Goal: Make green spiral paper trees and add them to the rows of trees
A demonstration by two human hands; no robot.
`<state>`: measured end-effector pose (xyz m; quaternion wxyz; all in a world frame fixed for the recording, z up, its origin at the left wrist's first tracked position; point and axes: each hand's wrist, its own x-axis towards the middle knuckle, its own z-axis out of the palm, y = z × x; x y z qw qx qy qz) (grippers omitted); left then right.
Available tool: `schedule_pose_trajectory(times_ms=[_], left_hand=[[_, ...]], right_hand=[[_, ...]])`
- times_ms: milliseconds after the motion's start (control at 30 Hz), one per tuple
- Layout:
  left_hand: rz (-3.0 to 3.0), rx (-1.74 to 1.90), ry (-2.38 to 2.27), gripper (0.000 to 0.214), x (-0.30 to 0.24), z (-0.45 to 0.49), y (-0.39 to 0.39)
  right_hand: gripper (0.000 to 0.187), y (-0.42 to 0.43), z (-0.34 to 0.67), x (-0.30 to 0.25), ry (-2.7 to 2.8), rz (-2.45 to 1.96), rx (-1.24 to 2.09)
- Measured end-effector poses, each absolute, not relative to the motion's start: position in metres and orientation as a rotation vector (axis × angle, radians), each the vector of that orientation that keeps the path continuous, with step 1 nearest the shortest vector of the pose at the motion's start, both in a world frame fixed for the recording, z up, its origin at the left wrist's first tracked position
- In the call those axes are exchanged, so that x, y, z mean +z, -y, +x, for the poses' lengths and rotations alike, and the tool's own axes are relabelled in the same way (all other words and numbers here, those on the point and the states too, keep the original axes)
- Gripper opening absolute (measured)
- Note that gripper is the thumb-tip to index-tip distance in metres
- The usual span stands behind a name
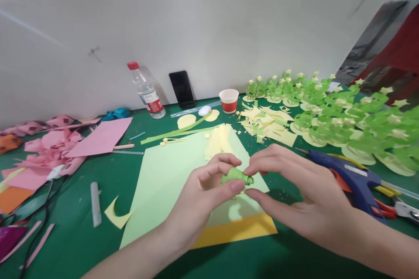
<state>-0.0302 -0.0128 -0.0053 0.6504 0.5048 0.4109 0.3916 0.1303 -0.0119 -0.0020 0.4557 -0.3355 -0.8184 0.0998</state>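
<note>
A small coil of rolled green paper (236, 176) is gripped between the thumb and fingers of my left hand (199, 189). At the coil's right end, the thumb and forefinger of my right hand (301, 185) close around it. Both hands hover over a pale green paper sheet (170, 174), which has an orange-yellow sheet (238, 230) under its near edge. Just beyond my hands, a bundle of thin pale yellow strips (220, 140) lies on the sheet. Part of the coil is hidden by my fingers.
Spiral green paper trees with stars (314, 96) crowd the right. A blue glue gun (343, 170) and red-handled scissors (389, 209) lie nearer. A paper cup (228, 102), phone (182, 89) and bottle (149, 93) stand behind. Pink paper (104, 136) and a cable (46, 205) are left.
</note>
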Motion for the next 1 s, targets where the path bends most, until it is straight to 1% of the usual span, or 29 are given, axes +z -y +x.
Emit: schedule_pose_trajectory(times_ms=[133,200,333,533,633,767,833,1000], left_hand=[[1.139,0.924,-0.909,0.004,-0.007,-0.028,0.013],[1.152,0.938,-0.918,0.01,-0.007,-0.027,0.014],[1.152,0.955,-0.947,0.011,-0.008,-0.027,0.016],[1.18,1.052,-0.993,0.016,-0.008,-0.028,0.017],[1.19,1.083,-0.973,0.017,-0.009,-0.028,0.016],[1.256,1.111,-0.903,0.015,-0.011,-0.028,0.015],[1.337,1.133,-0.885,0.014,-0.011,-0.029,0.015],[1.623,1.233,-0.909,0.013,-0.011,-0.033,0.015]], right_hand=[[0.013,0.013,0.13,-0.002,2.004,-0.836,0.25],[0.014,0.014,0.129,-0.002,2.018,-0.83,0.216],[0.013,0.016,0.128,-0.001,2.041,-0.817,0.16],[0.013,0.018,0.129,0.003,1.969,-0.859,0.165],[0.015,0.019,0.128,0.003,1.923,-0.891,0.312],[0.014,0.018,0.127,0.007,1.85,-0.98,0.712],[0.014,0.018,0.127,0.01,1.826,-1.034,0.859],[0.012,0.019,0.127,0.016,1.758,-1.088,1.005]])
